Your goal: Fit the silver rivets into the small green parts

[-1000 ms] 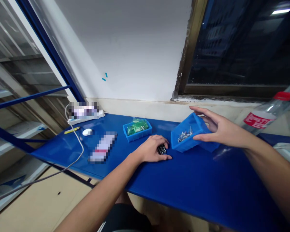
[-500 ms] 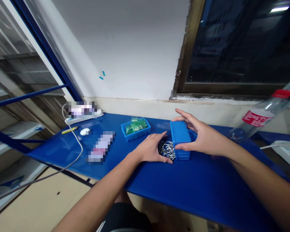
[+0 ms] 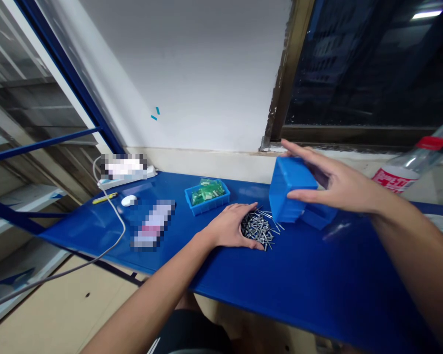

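Note:
My right hand (image 3: 328, 182) grips a blue plastic bin (image 3: 290, 189), tilted up on its side above the blue table (image 3: 280, 290). A pile of metal rivets or pins (image 3: 260, 228) lies loose on the tabletop, left of and below the bin. Around the pile's left side curves my left hand (image 3: 232, 226), resting on the table with thumb and fingers spread. Behind that hand sits a smaller blue tray (image 3: 212, 202) holding green plastic bags. Part of another blue piece (image 3: 319, 214) shows below my right hand, its shape partly hidden.
At the left are a yellow cutter (image 3: 105, 198), a white round object (image 3: 129, 200), a blurred flat item (image 3: 155, 223) and a power strip (image 3: 129, 177) with its cable. A plastic bottle (image 3: 396, 174) leans in from the right, near the window.
My right hand has lifted the blue bin up and to the right, away from the pile. More of the metal pieces now show, spread on the table. My left hand has hardly moved.

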A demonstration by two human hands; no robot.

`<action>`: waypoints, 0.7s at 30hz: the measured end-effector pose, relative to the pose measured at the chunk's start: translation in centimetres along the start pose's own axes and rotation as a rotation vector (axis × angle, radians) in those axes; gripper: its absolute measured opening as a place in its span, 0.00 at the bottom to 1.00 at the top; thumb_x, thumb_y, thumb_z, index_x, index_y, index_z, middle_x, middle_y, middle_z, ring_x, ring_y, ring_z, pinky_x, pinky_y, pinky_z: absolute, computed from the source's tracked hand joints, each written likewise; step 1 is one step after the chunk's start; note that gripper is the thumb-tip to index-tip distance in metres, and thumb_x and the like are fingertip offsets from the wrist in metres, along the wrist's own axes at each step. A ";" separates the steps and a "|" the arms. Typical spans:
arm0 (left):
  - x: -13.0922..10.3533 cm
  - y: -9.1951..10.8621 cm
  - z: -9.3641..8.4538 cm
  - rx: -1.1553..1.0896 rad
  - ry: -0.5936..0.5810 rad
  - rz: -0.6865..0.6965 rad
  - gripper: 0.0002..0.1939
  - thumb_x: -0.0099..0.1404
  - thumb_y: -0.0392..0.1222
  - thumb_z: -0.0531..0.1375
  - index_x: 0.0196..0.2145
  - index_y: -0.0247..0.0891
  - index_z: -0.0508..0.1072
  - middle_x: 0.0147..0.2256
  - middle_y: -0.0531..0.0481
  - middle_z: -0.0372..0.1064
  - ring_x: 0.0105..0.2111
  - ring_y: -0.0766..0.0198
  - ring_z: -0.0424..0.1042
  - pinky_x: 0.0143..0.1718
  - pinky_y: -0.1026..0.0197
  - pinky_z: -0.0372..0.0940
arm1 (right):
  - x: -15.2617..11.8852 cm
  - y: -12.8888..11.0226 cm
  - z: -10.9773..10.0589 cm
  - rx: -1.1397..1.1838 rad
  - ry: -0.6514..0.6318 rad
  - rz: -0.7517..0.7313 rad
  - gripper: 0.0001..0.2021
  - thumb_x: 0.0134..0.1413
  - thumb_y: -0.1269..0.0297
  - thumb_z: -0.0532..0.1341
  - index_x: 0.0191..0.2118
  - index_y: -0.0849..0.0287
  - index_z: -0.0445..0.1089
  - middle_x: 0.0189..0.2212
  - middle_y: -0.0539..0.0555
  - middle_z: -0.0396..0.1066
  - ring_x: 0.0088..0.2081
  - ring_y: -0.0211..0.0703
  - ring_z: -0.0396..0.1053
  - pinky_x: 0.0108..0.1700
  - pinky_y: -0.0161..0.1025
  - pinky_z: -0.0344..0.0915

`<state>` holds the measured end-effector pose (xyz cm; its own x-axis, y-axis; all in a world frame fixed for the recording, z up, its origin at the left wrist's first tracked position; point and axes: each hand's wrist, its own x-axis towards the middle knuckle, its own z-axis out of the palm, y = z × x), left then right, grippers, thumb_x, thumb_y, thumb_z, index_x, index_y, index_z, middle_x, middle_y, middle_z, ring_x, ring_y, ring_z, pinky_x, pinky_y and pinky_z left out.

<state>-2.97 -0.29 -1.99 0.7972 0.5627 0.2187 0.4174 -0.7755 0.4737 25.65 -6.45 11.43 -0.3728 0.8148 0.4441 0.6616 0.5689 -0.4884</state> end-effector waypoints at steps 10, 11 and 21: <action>-0.1 0.0 -0.1 0.020 -0.010 -0.020 0.60 0.51 0.72 0.71 0.73 0.43 0.58 0.70 0.36 0.60 0.69 0.35 0.58 0.69 0.35 0.53 | 0.9 7.0 4.7 -0.214 0.271 0.063 0.21 0.54 0.49 0.71 0.51 0.49 0.73 0.56 0.59 0.69 0.58 0.63 0.70 0.61 0.65 0.68; -0.1 0.1 -0.1 0.019 -0.010 -0.020 0.60 0.51 0.72 0.71 0.73 0.43 0.58 0.69 0.36 0.60 0.69 0.35 0.59 0.69 0.35 0.53 | 0.8 7.6 5.6 -0.220 0.259 0.092 0.20 0.54 0.49 0.71 0.49 0.50 0.72 0.54 0.60 0.71 0.56 0.62 0.72 0.59 0.62 0.70; -0.2 0.2 -0.3 -0.003 0.031 0.022 0.56 0.52 0.73 0.70 0.70 0.41 0.64 0.67 0.36 0.64 0.68 0.39 0.61 0.69 0.39 0.56 | -0.2 10.6 10.1 -0.409 -0.060 0.088 0.22 0.68 0.46 0.57 0.59 0.53 0.70 0.59 0.61 0.73 0.64 0.64 0.66 0.67 0.64 0.59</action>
<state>-3.14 -0.48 -1.71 0.7922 0.5539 0.2560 0.3981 -0.7871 0.4712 26.20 0.52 -1.46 -0.3325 0.8704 0.3631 0.8921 0.4152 -0.1784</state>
